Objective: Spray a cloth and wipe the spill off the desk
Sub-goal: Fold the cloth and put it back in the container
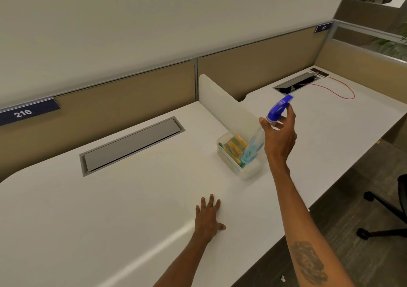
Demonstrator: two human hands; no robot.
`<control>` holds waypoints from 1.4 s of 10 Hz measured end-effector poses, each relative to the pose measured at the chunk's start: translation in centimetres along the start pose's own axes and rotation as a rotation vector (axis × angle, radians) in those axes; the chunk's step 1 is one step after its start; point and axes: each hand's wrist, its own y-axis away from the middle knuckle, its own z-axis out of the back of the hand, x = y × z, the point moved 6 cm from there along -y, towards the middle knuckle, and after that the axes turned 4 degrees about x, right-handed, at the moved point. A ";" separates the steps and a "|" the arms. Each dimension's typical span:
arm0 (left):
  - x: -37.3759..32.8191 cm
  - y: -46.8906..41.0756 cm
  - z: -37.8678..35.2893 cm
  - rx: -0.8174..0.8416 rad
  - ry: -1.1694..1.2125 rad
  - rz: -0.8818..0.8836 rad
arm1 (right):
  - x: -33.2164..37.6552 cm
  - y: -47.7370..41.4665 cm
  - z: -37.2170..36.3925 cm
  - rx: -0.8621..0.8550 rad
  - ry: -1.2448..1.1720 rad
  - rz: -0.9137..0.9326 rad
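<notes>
A spray bottle (253, 145) with blue liquid and a blue trigger head (278, 108) leans tilted in a clear plastic bin (248, 172) on the white desk (132, 198). Folded yellow and green cloths (234, 145) lie in the same bin. My right hand (279, 137) is at the bottle's neck, thumb on one side and straight fingers on the other, not closed round it. My left hand (209, 216) lies flat on the desk near its front edge, fingers spread. I see no clear spill on the desk surface.
A white divider panel (224, 101) stands behind the bin, between two desks. A grey cable hatch (132, 143) is set into the desk at left. The neighbouring desk has an open hatch and a red cable (339, 90). An office chair base (387, 216) is at right.
</notes>
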 end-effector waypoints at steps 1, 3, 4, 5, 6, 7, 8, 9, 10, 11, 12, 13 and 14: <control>0.1 -0.1 0.0 -0.001 0.004 0.002 | -1.8 -0.2 -2.0 0.013 0.035 -0.031; 0.2 -0.5 0.0 0.000 0.009 0.004 | -5.3 -0.4 -4.3 0.063 0.106 -0.080; 0.2 -0.6 0.0 0.003 0.011 0.005 | -6.4 -0.2 -4.7 0.065 0.128 -0.093; 0.2 -0.7 -0.1 0.003 0.010 0.010 | -7.8 0.2 -5.0 0.077 0.142 -0.111; 0.3 -0.8 0.0 0.008 0.007 0.013 | -8.5 0.5 -5.1 0.078 0.133 -0.124; 0.3 -0.7 0.1 0.003 0.002 0.017 | -8.9 1.0 -5.1 0.075 0.125 -0.130; 0.3 -0.6 0.2 0.001 -0.006 0.015 | -9.0 1.2 -4.9 0.073 0.122 -0.138; 0.2 -0.3 0.3 -0.002 -0.013 0.005 | -9.2 1.5 -4.7 0.080 0.115 -0.143; 0.1 0.0 0.6 0.004 -0.022 0.000 | -9.1 1.7 -4.6 0.088 0.120 -0.146; 0.1 0.6 1.0 0.042 -0.036 -0.020 | -8.8 2.0 -4.4 0.097 0.117 -0.155; 0.4 1.0 1.5 0.080 -0.033 -0.045 | -8.6 2.2 -4.4 0.108 0.126 -0.158; 1.4 2.1 1.8 0.112 0.025 -0.097 | -8.1 2.5 -3.8 0.131 0.153 -0.166; 2.3 3.2 2.0 0.112 0.092 -0.097 | -8.0 3.5 -2.6 0.083 0.152 -0.180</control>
